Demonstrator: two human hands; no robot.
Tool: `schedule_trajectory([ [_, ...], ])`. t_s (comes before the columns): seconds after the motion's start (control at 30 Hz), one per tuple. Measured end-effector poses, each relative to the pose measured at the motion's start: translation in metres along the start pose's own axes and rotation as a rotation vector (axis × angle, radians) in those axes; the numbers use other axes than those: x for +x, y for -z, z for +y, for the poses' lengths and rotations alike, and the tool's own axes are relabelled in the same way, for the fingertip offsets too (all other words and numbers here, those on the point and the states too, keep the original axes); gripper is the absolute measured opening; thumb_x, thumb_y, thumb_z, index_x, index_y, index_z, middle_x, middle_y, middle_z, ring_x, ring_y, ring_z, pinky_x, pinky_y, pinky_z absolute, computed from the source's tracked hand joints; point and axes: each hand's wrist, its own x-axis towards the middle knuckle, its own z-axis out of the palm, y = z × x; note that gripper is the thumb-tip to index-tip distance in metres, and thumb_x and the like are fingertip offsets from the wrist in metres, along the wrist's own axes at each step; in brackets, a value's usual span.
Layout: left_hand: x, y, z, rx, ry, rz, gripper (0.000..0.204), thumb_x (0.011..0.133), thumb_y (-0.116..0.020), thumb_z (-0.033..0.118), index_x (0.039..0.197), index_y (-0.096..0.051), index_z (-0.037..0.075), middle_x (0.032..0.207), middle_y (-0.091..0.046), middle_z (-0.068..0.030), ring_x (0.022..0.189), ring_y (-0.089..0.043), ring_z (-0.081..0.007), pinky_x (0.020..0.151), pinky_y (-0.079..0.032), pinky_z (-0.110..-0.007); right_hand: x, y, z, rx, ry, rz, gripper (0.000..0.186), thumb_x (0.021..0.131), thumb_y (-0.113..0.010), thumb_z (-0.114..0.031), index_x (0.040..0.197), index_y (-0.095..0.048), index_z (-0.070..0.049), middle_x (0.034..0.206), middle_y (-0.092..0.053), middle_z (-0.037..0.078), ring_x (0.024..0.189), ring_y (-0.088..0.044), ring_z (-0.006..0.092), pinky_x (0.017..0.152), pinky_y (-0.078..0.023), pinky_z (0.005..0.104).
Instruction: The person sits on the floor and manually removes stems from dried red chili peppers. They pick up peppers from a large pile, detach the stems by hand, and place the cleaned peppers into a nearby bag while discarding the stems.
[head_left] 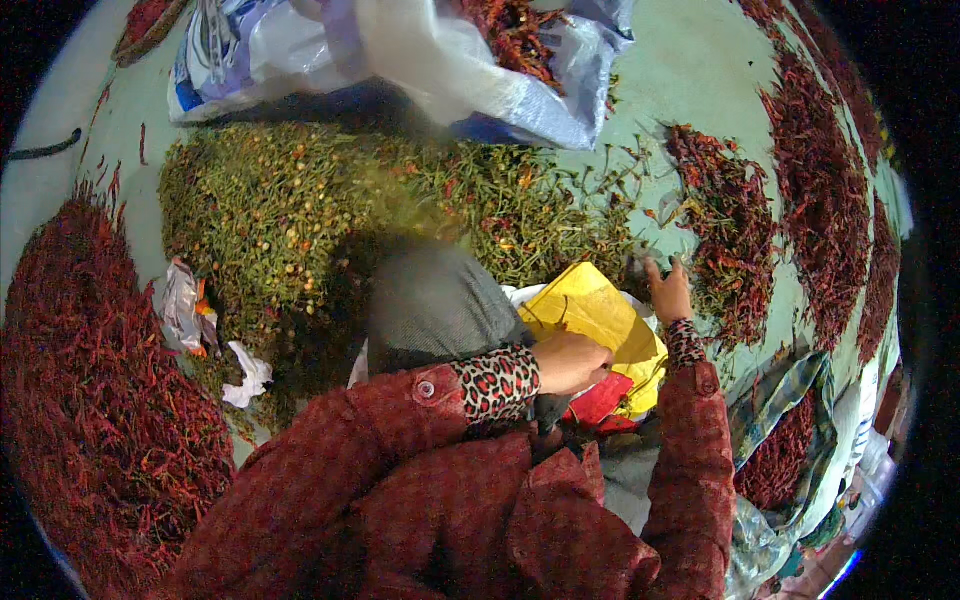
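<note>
My left hand [575, 362] is closed in front of my knee, its fingers curled under against a yellow and red bag [590, 310]. Whatever those fingers hold is hidden. My right hand [672, 290] reaches past the bag's right side with fingers apart, over the edge of the pile of dried red chillies [725, 215] at right. Nothing shows in its grasp. Beyond both hands spreads a wide heap of green chilli stems [540, 205], with pale round bits mixed in at left.
A large heap of red chillies [90, 400] lies at left, beside a crumpled silver wrapper [185, 310] and white scrap [247, 375]. A white and blue woven sack [300, 60] stands at the far side. More chillies [820, 190] lie in rows at right, near an opened sack [825, 400].
</note>
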Motion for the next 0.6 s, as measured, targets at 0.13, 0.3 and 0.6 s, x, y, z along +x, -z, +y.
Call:
schedule_trajectory([
  [0.13,0.001,-0.004,0.003,0.028,0.033,-0.130,0.019,0.076,-0.044,0.021,0.082,-0.050,0.003,0.072,-0.055,-0.0166,0.068,-0.054,-0.0342,0.060,-0.043,-0.043,-0.002,0.002,-0.078,-0.004,-0.024,-0.136,0.078,0.071,-0.054,-0.054,0.121,-0.031,0.002,0.113,-0.037,0.028,0.098,-0.044,0.0412,0.082,-0.039,0.0425],
  [0.3,-0.007,-0.002,0.008,0.166,-0.032,-0.447,0.025,0.074,-0.045,0.021,0.091,-0.052,0.004,0.082,-0.058,-0.0155,0.075,-0.056,-0.0333,0.070,-0.045,-0.042,-0.005,-0.029,-0.164,0.101,0.270,-0.202,0.069,0.073,-0.059,-0.039,0.122,-0.029,0.000,0.114,-0.034,0.029,0.099,-0.044,0.0405,0.080,-0.041,0.0409],
  [0.6,-0.006,-0.039,-0.011,-0.744,-0.210,0.030,0.032,0.085,-0.036,0.023,0.110,-0.047,0.007,0.111,-0.047,-0.0110,0.101,-0.046,-0.0263,0.087,-0.035,-0.037,0.004,-0.059,-0.253,0.322,0.683,-0.243,0.050,0.078,-0.050,-0.020,0.118,-0.032,0.004,0.117,-0.037,0.028,0.110,-0.036,0.0376,0.091,-0.033,0.0397],
])
